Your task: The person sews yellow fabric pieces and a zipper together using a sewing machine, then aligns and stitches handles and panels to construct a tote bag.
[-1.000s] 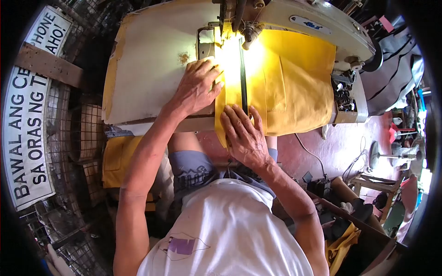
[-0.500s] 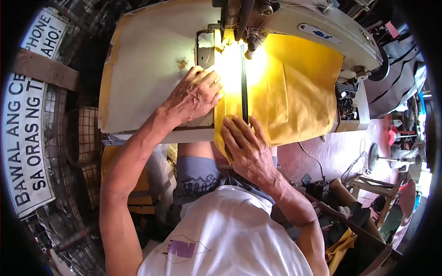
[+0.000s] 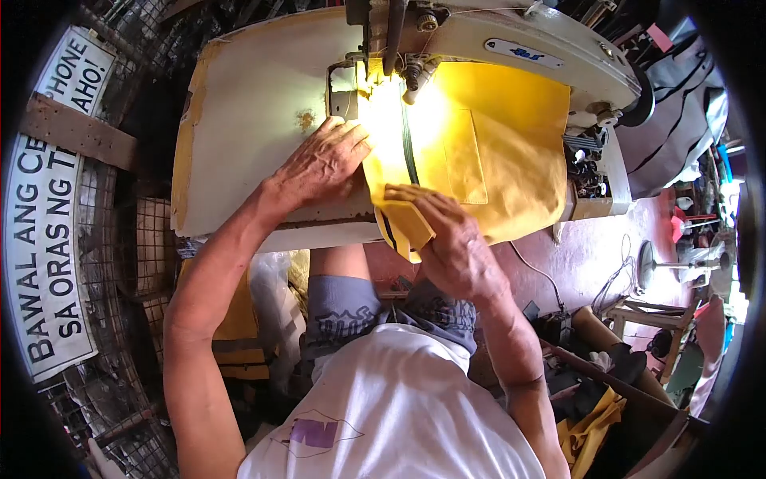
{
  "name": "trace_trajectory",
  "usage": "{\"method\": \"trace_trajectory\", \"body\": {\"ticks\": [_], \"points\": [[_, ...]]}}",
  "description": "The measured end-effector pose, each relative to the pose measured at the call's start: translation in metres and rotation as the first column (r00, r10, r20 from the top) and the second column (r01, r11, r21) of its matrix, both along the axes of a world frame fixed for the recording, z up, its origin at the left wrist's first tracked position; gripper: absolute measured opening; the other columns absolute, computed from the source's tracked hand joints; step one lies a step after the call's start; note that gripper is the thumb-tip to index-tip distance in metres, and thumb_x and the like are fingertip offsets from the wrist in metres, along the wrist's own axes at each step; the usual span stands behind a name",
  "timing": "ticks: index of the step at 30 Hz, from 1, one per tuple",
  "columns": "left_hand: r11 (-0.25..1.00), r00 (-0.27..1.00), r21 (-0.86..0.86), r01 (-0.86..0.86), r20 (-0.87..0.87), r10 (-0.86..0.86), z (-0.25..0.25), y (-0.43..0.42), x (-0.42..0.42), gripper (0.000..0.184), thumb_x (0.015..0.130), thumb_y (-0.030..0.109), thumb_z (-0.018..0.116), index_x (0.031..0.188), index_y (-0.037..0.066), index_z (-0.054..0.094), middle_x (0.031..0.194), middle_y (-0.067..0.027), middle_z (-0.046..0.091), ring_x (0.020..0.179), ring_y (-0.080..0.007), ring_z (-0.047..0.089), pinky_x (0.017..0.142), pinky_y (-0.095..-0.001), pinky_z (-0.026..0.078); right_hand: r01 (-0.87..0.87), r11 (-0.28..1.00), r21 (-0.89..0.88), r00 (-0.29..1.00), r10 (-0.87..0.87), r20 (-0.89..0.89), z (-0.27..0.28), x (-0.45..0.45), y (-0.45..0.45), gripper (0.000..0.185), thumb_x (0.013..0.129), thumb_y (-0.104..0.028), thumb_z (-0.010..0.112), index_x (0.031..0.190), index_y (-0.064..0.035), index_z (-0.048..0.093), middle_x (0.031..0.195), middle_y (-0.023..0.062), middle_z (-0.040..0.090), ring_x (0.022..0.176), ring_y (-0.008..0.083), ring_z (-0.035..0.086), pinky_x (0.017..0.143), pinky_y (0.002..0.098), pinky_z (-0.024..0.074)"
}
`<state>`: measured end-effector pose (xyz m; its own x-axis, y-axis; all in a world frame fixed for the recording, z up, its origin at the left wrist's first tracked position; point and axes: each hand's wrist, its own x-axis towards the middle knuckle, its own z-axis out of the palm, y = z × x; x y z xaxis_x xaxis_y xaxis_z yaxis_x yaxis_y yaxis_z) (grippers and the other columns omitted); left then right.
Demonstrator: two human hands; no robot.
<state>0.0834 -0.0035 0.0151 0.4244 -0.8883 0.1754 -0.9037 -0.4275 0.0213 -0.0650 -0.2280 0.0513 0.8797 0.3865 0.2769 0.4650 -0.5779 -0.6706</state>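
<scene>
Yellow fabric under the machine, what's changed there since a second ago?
The near end of the yellow fabric is now turned up in a fold. The right hand, earlier flat over it, has its fingers turned leftward across that fold; any thumb pinch is hidden. The left hand stays by the fabric's left edge, and the fabric stays under the sewing machine.

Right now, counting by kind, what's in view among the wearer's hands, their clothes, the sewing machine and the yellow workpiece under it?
Hands: 2 (left hand, right hand)
Worn garments: 2 (white shirt, grey shorts)
Sewing machine: 1
Yellow workpiece: 1
Total: 6
</scene>
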Motion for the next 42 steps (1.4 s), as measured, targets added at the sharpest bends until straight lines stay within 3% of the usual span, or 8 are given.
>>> {"method": "trace_trajectory", "body": {"ticks": [15, 18, 22, 26, 28, 32, 37, 42], "points": [[0.971, 0.976, -0.238, 0.022, 0.216, 0.031, -0.015, -0.021, 0.005, 0.015, 0.081, 0.009, 0.061, 0.095, 0.004, 0.062, 0.097, -0.0126, 0.062, 0.095, -0.0291, 0.062, 0.089, -0.0404, 0.049, 0.110, 0.939, -0.326, 0.983, -0.054, 0.176, 0.005, -0.028, 0.014, 0.051, 0.085, -0.012, 0.066, 0.134, -0.0030, 0.059, 0.142, 0.0175, 0.056, 0.133, 0.0398, 0.051, 0.112, 0.0545, 0.0393], [0.994, 0.970, -0.098, -0.040, 0.234, 0.062, -0.005, -0.024, -0.008, 0.014, 0.081, 0.009, 0.060, 0.093, 0.002, 0.062, 0.098, -0.0147, 0.063, 0.096, -0.0291, 0.062, 0.090, -0.0408, 0.049, -0.077, 0.993, -0.087, 0.987, 0.088, 0.135, -0.002, -0.070, 0.006, 0.053, 0.082, -0.014, 0.076, 0.132, -0.0037, 0.060, 0.139, 0.0164, 0.057, 0.130, 0.0370, 0.055, 0.107, 0.0542, 0.0444], [0.989, 0.953, -0.133, -0.072, 0.282, 0.107, -0.014, -0.024, -0.018, 0.017, 0.083, 0.006, 0.060, 0.098, -0.001, 0.063, 0.103, -0.0189, 0.064, 0.103, -0.0323, 0.063, 0.095, -0.0429, 0.049, 0.294, 0.953, 0.077, 0.950, -0.300, 0.091, -0.105, -0.121, -0.020, 0.026, 0.087, -0.009, 0.076, 0.110, -0.0038, 0.066, 0.111, 0.0107, 0.070, 0.100, 0.0284, 0.068, 0.088, 0.0372, 0.0558], [0.983, 0.979, -0.121, -0.136, 0.139, 0.152, -0.012, -0.024, -0.022, 0.036, 0.082, 0.000, 0.059, 0.117, -0.005, 0.062, 0.112, -0.0192, 0.063, 0.109, -0.0350, 0.062, 0.101, -0.0440, 0.049, 0.854, -0.111, 0.509, 0.468, -0.267, -0.843, -0.154, -0.086, -0.074, 0.023, 0.103, -0.020, 0.056, 0.116, -0.0032, 0.064, 0.111, 0.0063, 0.070, 0.098, 0.0228, 0.067, 0.088, 0.0369, 0.0545], [0.976, 0.979, -0.184, -0.117, 0.142, 0.144, -0.008, -0.024, -0.022, 0.025, 0.084, 0.002, 0.059, 0.108, -0.003, 0.064, 0.111, -0.0193, 0.064, 0.109, -0.0346, 0.062, 0.099, -0.0441, 0.049, 0.496, -0.228, 0.838, 0.867, 0.070, -0.494, -0.143, -0.078, -0.100, 0.033, 0.104, -0.023, 0.050, 0.126, -0.0013, 0.062, 0.124, 0.0105, 0.069, 0.112, 0.0239, 0.065, 0.102, 0.0411, 0.0497], [0.947, 0.980, -0.292, -0.133, 0.106, 0.170, -0.006, -0.024, -0.023, 0.021, 0.084, 0.001, 0.059, 0.105, -0.002, 0.064, 0.110, -0.0185, 0.064, 0.108, -0.0338, 0.062, 0.096, -0.0436, 0.048, 0.522, -0.316, 0.792, 0.851, 0.129, -0.509, -0.129, -0.083, -0.105, 0.042, 0.106, -0.024, 0.042, 0.137, -0.0007, 0.059, 0.141, 0.0146, 0.061, 0.129, 0.0273, 0.059, 0.110, 0.0445, 0.0455], [0.948, 0.974, -0.226, -0.226, -0.064, 0.217, 0.001, -0.021, -0.023, 0.029, 0.082, 0.000, 0.061, 0.111, -0.001, 0.064, 0.111, -0.0177, 0.065, 0.110, -0.0324, 0.062, 0.095, -0.0409, 0.047, 0.887, 0.381, 0.259, 0.457, -0.657, -0.600, -0.092, -0.081, -0.083, 0.030, 0.100, -0.016, 0.056, 0.126, -0.0020, 0.065, 0.129, 0.0150, 0.067, 0.121, 0.0293, 0.063, 0.100, 0.0460, 0.0514], [0.935, 0.972, -0.272, -0.226, -0.121, 0.200, -0.005, -0.017, -0.018, 0.038, 0.079, -0.002, 0.062, 0.118, -0.002, 0.063, 0.114, -0.0187, 0.064, 0.114, -0.0339, 0.060, 0.099, -0.0418, 0.045, 0.642, 0.757, 0.122, 0.767, -0.635, -0.098, -0.108, -0.031, -0.091, 0.034, 0.098, -0.018, 0.062, 0.129, -0.0038, 0.063, 0.128, 0.0151, 0.067, 0.120, 0.0291, 0.063, 0.100, 0.0472, 0.0510]]}}
